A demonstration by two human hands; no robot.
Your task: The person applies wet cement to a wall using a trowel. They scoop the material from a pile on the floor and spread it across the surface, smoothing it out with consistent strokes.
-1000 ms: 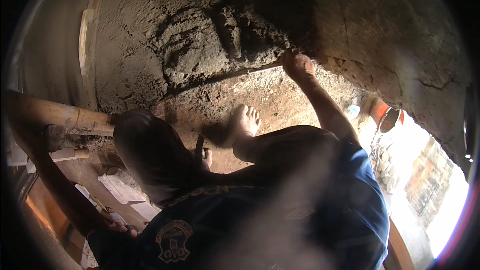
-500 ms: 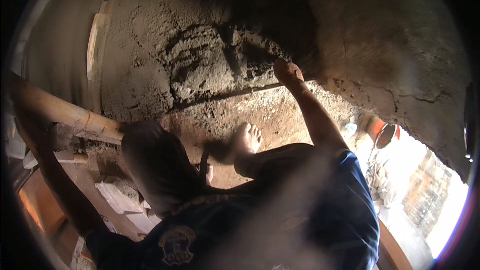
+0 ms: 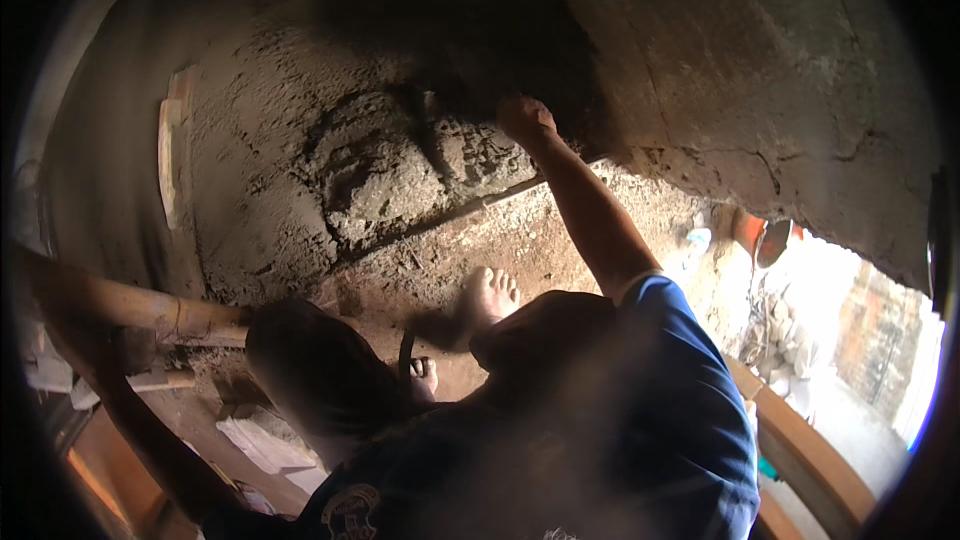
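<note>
In the head view, looking down past my dark blue shirt (image 3: 690, 420), I have my two hands well apart. My right hand (image 3: 527, 120) is reached out in front of me over the upper right of a rough, lumpy patch of wet-looking mortar (image 3: 395, 175); its fingers look curled, but they are turned into deep shadow, so I cannot tell whether they are closed on anything or actually touching the patch. The mortar lies ahead of me, grooved and uneven, on a grey coated surface (image 3: 240, 140), and a thin straight edge (image 3: 460, 210) runs along its near side, with brown earthy ground (image 3: 560, 240) on my side of it. My left hand (image 3: 45, 305) is far over to the left, dim and near the rim, beside the shaded end of a bamboo pole (image 3: 185, 316); I cannot tell whether it grips the pole. That pole reaches across to my left knee (image 3: 310, 335). One bare foot (image 3: 493, 292) is planted just below the mortar, and the toes of the other show nearer me. A narrow wooden strip (image 3: 168, 160) stands at the left, pale blocks (image 3: 270, 445) lie below the pole, and an orange container (image 3: 748, 230) sits at the right beside a glaringly bright area.
</note>
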